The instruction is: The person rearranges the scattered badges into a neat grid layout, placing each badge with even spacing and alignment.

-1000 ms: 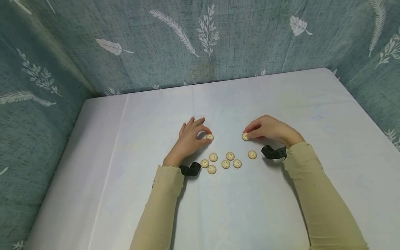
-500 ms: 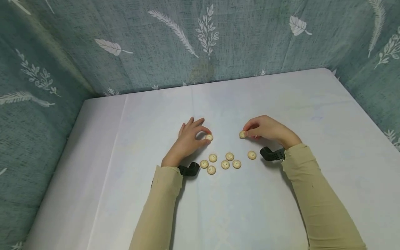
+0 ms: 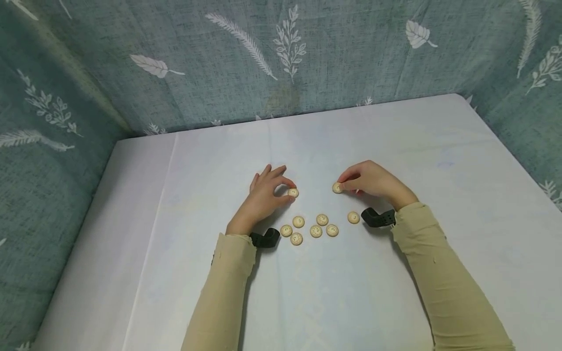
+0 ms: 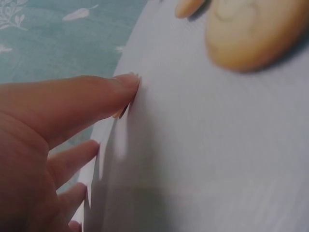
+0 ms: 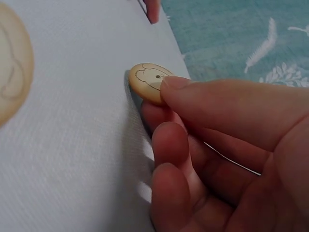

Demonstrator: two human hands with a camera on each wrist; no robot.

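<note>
Pinching: left grip holds round tan disc; right grip, smooth patterned disc.

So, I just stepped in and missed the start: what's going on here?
A person is at a white table. Their left hand pinches a tan disc, and the right hand pinches a second disc, the two apart. Nearer the person, seven more lie on the table: a left trio, a middle trio and a lone disc at the right.
</note>
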